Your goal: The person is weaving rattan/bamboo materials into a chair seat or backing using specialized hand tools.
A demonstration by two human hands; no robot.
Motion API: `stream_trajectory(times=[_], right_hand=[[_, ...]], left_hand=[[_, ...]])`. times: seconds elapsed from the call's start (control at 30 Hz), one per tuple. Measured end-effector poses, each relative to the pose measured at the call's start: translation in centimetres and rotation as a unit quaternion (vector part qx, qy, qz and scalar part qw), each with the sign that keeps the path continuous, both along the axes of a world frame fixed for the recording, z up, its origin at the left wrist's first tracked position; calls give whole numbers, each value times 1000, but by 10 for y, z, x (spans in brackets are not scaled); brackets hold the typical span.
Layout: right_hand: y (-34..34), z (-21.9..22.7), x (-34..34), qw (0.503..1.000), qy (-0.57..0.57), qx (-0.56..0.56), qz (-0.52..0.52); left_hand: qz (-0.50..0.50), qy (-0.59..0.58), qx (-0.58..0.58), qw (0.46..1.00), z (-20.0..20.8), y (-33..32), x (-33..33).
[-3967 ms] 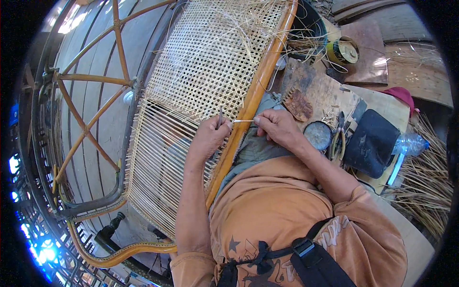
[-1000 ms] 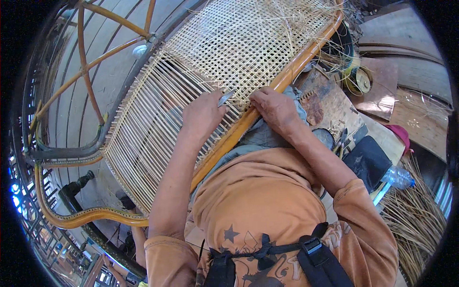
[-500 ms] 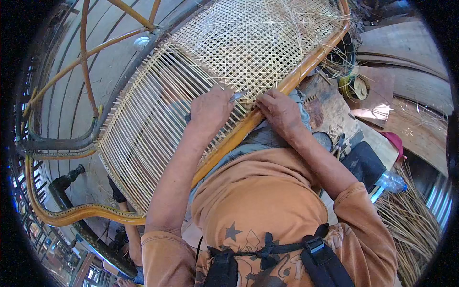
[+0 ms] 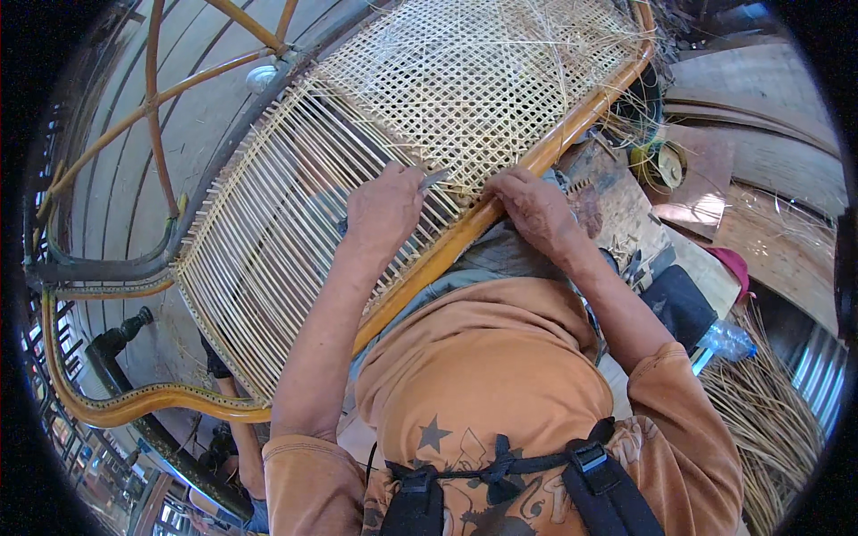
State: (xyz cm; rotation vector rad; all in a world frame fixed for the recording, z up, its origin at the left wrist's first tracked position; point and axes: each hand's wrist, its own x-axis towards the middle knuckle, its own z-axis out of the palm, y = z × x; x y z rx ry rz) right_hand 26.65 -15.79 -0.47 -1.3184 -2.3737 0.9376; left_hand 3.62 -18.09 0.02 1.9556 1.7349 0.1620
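Currently, head view, left hand: The left hand point(image 4: 386, 207) is closed around a pointed metal blade point(image 4: 435, 178), whose tip juts rightward over the weave.
Right hand: The right hand point(image 4: 536, 210) rests with bent fingers on the inner edge of the varnished rail point(image 4: 429, 271), near the blade's tip; whether a strand is pinched under them cannot be told.
Cane webbing: The openwork cane webbing point(image 4: 500, 89) fills the far part of the seat frame, ahead of both hands, with loose ends scattered on top.
Parallel strands: Pale cane strands point(image 4: 259, 228) span the nearer left part side by side, with gaps between; the left hand and forearm lie over them.
Frame: The rail slants from lower left to upper right before the orange shirt point(image 4: 483, 357); a curved wooden rail point(image 4: 134, 406) continues at lower left.
Right side: A tin can point(image 4: 668, 167), a red cloth point(image 4: 731, 268), a black flat case point(image 4: 677, 304), a clear plastic bottle point(image 4: 728, 340) and a cane bundle point(image 4: 769, 411).
Lower left: Another person's arm point(image 4: 248, 456) shows below the frame.
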Motion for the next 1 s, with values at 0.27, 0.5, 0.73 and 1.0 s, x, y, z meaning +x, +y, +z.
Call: stream_trajectory(times=[0.27, 0.5, 0.73, 1.0], right_hand=[[-1, 2, 2, 999, 24, 15, 21], [-2, 3, 2, 999, 4, 6, 45], [0, 16, -4, 991, -79, 2, 104], [-12, 8, 15, 991, 78, -16, -105]], left_hand=[[16, -14, -25, 999, 0, 4, -3], [20, -21, -42, 999, 0, 6, -4], [37, -49, -73, 995, -2, 7, -11], [122, -81, -3, 989, 27, 3, -26]])
